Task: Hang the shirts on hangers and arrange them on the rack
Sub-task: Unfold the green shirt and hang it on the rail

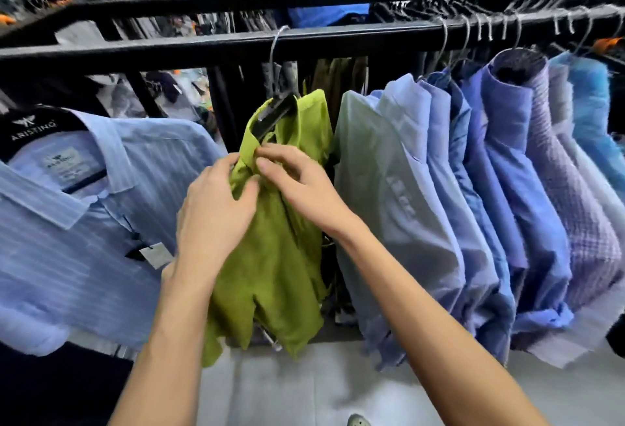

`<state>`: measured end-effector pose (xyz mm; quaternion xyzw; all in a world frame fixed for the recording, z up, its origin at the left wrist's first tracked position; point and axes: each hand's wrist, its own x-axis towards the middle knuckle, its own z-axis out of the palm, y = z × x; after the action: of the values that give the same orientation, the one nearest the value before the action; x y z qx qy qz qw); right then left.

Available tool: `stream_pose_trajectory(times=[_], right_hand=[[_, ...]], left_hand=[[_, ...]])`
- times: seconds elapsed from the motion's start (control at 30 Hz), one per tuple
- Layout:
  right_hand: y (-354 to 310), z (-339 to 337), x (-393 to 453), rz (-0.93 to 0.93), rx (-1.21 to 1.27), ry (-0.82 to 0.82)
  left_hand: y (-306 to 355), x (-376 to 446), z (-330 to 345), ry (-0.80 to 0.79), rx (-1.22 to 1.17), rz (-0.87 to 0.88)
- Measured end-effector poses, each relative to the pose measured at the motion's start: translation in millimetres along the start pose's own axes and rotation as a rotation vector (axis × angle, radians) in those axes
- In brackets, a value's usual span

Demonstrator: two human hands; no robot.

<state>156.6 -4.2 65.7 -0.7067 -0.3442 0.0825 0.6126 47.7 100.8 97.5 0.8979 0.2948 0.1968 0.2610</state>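
Green shirt [270, 243] hangs from rail [209, 50] on black hanger [275, 114], long axis vertical, hanger up and away from the fingers. Left hand [213, 212] and right hand [297, 185] both pinch its collar (right nearer the hanger); collar likely still needs seating.

Even bright light, soft blur, warped edges.

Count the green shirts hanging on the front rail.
1. The green shirt hangs on a black hanger from the front rail, between the striped blue shirt and the row of blue shirts. Both hands pinch its collar; others may be hidden.
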Motion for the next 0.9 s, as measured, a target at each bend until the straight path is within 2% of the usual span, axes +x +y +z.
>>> stream_pose_trajectory(times=[0.27, 0.43, 0.63, 0.9], right_hand=[[-4, 47, 20, 0.027, 0.192, -0.059], [-12, 76, 45, 0.052, 0.146, 0.104], [-34, 112, 70, -0.004, -0.051, -0.029], [-52, 180, 90, 0.003, -0.093, -0.171]], left_hand=[[-44, 26, -32, 0.133, -0.037, 0.034], [-71, 33, -54, 0.126, -0.020, -0.016], [-103, 38, -80, 0.149, -0.028, -0.128], [-143, 38, -108, 0.172, 0.029, -0.175]])
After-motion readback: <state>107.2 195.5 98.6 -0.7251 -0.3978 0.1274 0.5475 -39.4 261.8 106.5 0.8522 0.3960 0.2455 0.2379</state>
